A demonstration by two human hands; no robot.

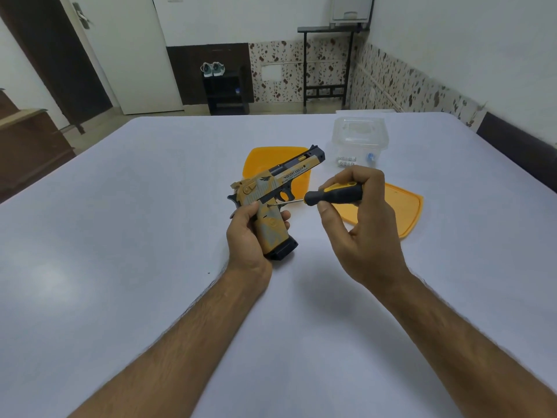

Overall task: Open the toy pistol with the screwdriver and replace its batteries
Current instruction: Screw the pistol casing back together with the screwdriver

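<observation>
A tan, grey and black toy pistol (pixel 277 188) is held above the white table (pixel 120 236), barrel pointing up and to the right. My left hand (pixel 250 236) grips its handle from the left. My right hand (pixel 358 218) grips a black and yellow screwdriver (pixel 334 194) by the handle. The thin metal shaft points left and its tip touches the pistol's side just behind the trigger, at the top of the grip. Several white batteries (pixel 346 160) lie on the table at the foot of a clear container.
A clear plastic container (pixel 358 134) stands at the back right with a small blue item (pixel 371 157) next to the batteries. An orange tray (pixel 256 161) lies behind the pistol, and an orange lid (pixel 401 209) under my right hand.
</observation>
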